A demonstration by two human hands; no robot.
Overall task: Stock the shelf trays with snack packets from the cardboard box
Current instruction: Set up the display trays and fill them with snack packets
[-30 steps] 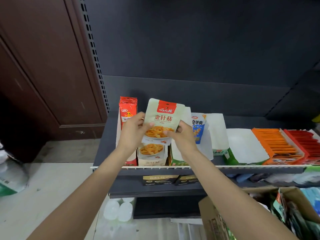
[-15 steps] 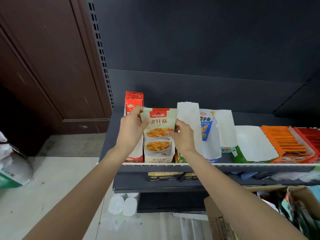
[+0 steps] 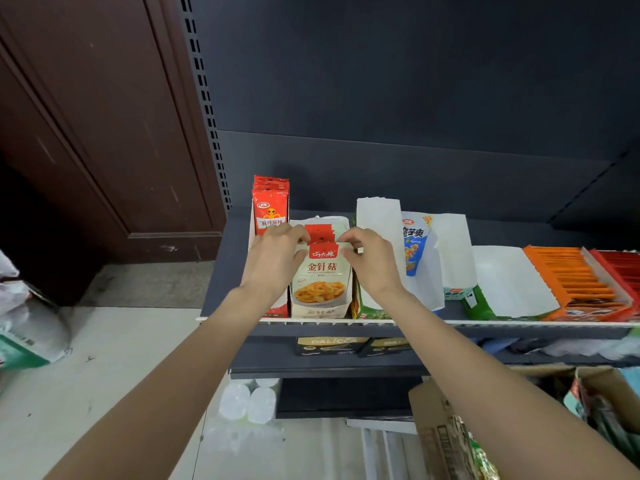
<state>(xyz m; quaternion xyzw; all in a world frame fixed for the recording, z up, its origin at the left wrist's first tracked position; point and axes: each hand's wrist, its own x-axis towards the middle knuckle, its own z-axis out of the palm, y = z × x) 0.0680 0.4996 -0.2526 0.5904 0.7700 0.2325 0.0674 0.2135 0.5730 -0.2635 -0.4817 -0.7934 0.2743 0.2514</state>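
A beige mushroom snack packet (image 3: 321,277) with a red label stands upright at the front of its white shelf tray (image 3: 320,310), with several like packets behind it. My left hand (image 3: 277,259) pinches the packet's upper left corner and my right hand (image 3: 367,259) pinches its upper right corner. The cardboard box (image 3: 450,434) sits open at the bottom right, with packets showing inside.
Red packets (image 3: 270,207) fill the tray left of my hands. To the right stand white tray dividers (image 3: 379,220), a blue packet (image 3: 415,245), an orange tray (image 3: 578,282) and a red tray (image 3: 620,268). A wire shelf rail (image 3: 450,322) runs along the front. Bottles (image 3: 247,403) rest on the floor below.
Both hands lowered the mushroom packet from above the tray down into it, at the front of the row. The view shifted slightly left.
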